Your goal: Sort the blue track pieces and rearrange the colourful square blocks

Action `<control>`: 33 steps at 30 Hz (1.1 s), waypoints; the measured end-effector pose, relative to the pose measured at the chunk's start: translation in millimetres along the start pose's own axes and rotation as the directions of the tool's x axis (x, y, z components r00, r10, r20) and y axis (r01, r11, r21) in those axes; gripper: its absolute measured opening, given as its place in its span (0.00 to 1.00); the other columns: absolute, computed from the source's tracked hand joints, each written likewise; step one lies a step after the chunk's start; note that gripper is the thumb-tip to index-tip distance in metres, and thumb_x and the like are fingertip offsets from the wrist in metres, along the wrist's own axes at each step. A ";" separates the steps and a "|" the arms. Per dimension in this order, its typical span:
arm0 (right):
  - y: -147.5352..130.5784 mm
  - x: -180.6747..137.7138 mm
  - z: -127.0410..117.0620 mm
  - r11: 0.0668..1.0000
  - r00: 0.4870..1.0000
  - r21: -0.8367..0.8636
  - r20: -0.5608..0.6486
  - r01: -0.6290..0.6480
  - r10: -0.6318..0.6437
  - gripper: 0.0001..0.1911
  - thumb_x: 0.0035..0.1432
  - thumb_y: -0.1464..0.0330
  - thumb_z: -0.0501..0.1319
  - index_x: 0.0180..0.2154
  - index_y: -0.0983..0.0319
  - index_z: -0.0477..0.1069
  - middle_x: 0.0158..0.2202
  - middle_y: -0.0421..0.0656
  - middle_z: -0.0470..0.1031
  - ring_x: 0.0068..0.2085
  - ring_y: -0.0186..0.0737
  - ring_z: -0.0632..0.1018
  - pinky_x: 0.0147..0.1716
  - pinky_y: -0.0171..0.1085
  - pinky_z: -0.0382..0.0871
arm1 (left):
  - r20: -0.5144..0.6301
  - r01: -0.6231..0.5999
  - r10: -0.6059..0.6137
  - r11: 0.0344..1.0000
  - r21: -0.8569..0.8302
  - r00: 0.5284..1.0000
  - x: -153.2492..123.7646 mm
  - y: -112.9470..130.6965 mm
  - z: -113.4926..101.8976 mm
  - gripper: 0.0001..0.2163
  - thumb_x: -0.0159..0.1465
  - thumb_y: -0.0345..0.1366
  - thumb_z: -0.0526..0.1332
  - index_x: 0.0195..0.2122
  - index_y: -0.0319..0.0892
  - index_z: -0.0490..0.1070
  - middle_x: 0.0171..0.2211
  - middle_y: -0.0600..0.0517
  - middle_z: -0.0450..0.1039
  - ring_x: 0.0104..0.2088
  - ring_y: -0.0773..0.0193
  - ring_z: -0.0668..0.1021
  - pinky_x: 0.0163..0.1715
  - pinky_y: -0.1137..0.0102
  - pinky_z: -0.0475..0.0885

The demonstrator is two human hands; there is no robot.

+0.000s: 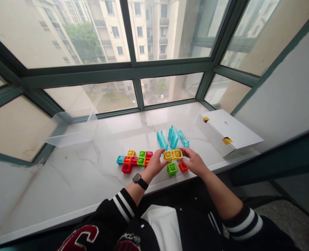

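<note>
Between my hands are two yellow cube blocks, close together over the sill. My left hand (155,163) is closed on the left yellow block (167,156), thumb and fingers at its side. My right hand (194,161) grips the right yellow block (177,154), which sits slightly higher. Just below them stand a green cube block (172,169) and a red block (183,167), the latter partly under my right hand. Left of my left hand, several coloured blocks lie side by side, among them a blue block (120,160) and a red block (126,168); my hand hides the right end.
Behind my hands lie three clear turquoise track pieces (173,136). A clear plastic bin (73,130) stands at the left by the window, and a white box (229,130) with yellow-black tabs is at the right. The marble-look sill (91,174) ends at its front edge near my body.
</note>
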State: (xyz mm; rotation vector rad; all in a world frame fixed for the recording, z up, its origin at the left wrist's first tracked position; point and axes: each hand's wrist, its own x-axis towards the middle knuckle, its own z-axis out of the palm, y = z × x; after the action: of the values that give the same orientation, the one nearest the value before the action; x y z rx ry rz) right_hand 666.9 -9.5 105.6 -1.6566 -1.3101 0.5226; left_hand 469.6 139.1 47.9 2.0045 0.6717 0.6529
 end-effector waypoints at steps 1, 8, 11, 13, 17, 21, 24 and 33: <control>0.9 3.2 0.9 1.000 1.000 -0.006 0.003 0.005 -0.005 0.24 0.59 0.69 0.66 0.57 0.57 0.74 0.55 0.47 0.79 0.53 0.47 0.83 0.59 0.50 0.78 | 0.001 0.009 -0.009 1.000 -0.002 1.000 0.9 -1.2 2.1 0.30 0.60 0.32 0.74 0.63 0.46 0.68 0.61 0.42 0.73 0.61 0.48 0.77 0.62 0.48 0.74; 8.2 26.3 15.1 0.999 0.997 -0.038 0.079 0.006 -0.003 0.26 0.58 0.73 0.66 0.58 0.55 0.74 0.55 0.46 0.80 0.51 0.45 0.83 0.57 0.50 0.78 | -0.015 0.047 -0.048 0.998 -0.047 0.999 3.2 -4.9 9.8 0.27 0.62 0.27 0.70 0.63 0.46 0.68 0.59 0.41 0.75 0.59 0.50 0.79 0.60 0.49 0.76; 12.4 32.1 21.8 0.999 0.993 -0.047 0.114 0.021 -0.015 0.27 0.57 0.75 0.66 0.58 0.56 0.74 0.54 0.46 0.80 0.50 0.45 0.83 0.56 0.49 0.79 | -0.011 0.049 -0.050 0.996 -0.071 0.999 3.1 -3.2 9.3 0.26 0.62 0.26 0.69 0.61 0.45 0.69 0.58 0.41 0.76 0.58 0.51 0.80 0.58 0.50 0.76; 14.6 35.1 24.9 0.999 0.993 -0.050 0.119 0.020 -0.014 0.27 0.57 0.75 0.66 0.58 0.56 0.74 0.54 0.46 0.80 0.50 0.45 0.83 0.54 0.48 0.79 | -0.009 0.047 -0.048 0.996 -0.076 0.999 3.0 -2.0 8.1 0.26 0.62 0.26 0.69 0.61 0.45 0.69 0.58 0.42 0.77 0.57 0.52 0.80 0.57 0.51 0.77; 16.0 40.6 28.5 0.999 0.992 -0.043 0.128 0.004 0.001 0.27 0.57 0.76 0.66 0.58 0.57 0.74 0.56 0.47 0.79 0.50 0.44 0.83 0.55 0.47 0.79 | -0.001 0.044 -0.044 0.996 -0.077 0.999 3.3 -1.0 5.9 0.26 0.62 0.26 0.70 0.61 0.46 0.69 0.56 0.43 0.78 0.55 0.52 0.81 0.55 0.53 0.78; 15.2 44.2 30.5 0.999 0.989 -0.039 0.147 -0.028 0.034 0.27 0.56 0.77 0.66 0.58 0.57 0.74 0.56 0.47 0.80 0.51 0.45 0.83 0.56 0.48 0.79 | -0.004 0.056 -0.056 0.995 -0.081 0.998 4.1 -0.5 5.1 0.26 0.61 0.25 0.70 0.59 0.46 0.69 0.55 0.43 0.78 0.54 0.53 0.81 0.54 0.53 0.79; 15.7 45.2 31.4 0.998 0.985 -0.024 0.156 -0.064 0.067 0.28 0.56 0.77 0.67 0.58 0.57 0.74 0.55 0.47 0.81 0.52 0.45 0.84 0.56 0.48 0.79 | -0.002 0.062 -0.062 0.994 -0.090 0.998 4.4 1.0 4.5 0.24 0.60 0.24 0.69 0.57 0.45 0.70 0.54 0.44 0.79 0.54 0.54 0.81 0.54 0.53 0.79; 16.9 46.5 31.9 0.993 0.983 0.056 0.156 -0.109 0.099 0.27 0.55 0.75 0.67 0.56 0.56 0.76 0.51 0.44 0.84 0.51 0.45 0.85 0.55 0.48 0.80 | -0.004 0.050 -0.051 0.997 -0.062 0.999 3.7 0.0 4.3 0.21 0.61 0.27 0.70 0.55 0.45 0.72 0.53 0.45 0.79 0.54 0.53 0.81 0.51 0.55 0.80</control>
State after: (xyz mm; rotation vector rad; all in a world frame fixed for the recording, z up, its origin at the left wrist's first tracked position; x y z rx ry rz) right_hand 666.6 45.9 85.6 -1.6642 -1.3070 0.7594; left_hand 475.1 139.1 46.6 1.9230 0.6951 0.6419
